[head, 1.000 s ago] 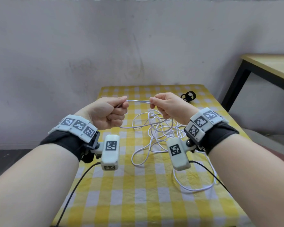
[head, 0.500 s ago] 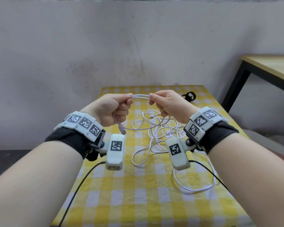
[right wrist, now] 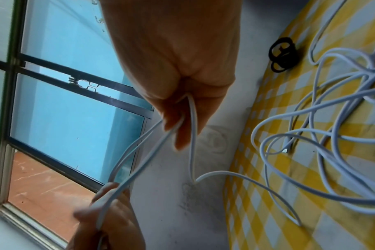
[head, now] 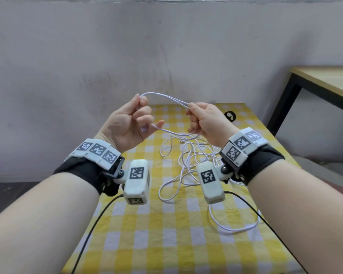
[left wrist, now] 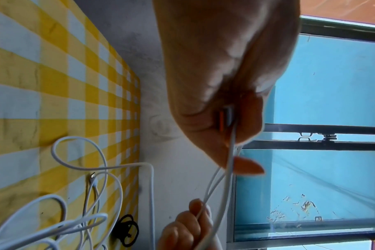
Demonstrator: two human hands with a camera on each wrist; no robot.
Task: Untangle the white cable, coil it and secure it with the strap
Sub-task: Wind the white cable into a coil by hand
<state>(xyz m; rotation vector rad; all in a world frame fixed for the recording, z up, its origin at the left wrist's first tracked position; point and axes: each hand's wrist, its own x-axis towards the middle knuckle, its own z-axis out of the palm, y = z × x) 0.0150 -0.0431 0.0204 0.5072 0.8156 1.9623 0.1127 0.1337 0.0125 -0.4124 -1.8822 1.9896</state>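
A: What is each hand doing with the white cable (head: 162, 96)?

B: Both are raised above the worktop (head: 166, 234). The left hand (head: 127, 125) has its grip closed on the cable, thumb and curled fingers pinching a doubled bend of it. The right hand (head: 208, 123) pinches the same two smooth, round strands in a closed grip too. Between the hands the strands form a shallow arch.

A: And the plug end?

B: A flat metal connector (head: 144, 128) with a short white housing sits by the left palm; a slack strand sags from it across to below the right hand.

A: Where is the rest of the cable?

B: It lies in loose, overlapping loops on the worktop's wrinkled yellow-and-white checked cloth, below and nearer than the right hand, with one wide curve at the worktop's right edge.

A: The strap?

B: The black strap (head: 230, 116), curled into a small ring, lies on the worktop's far right corner, apart from the cable.
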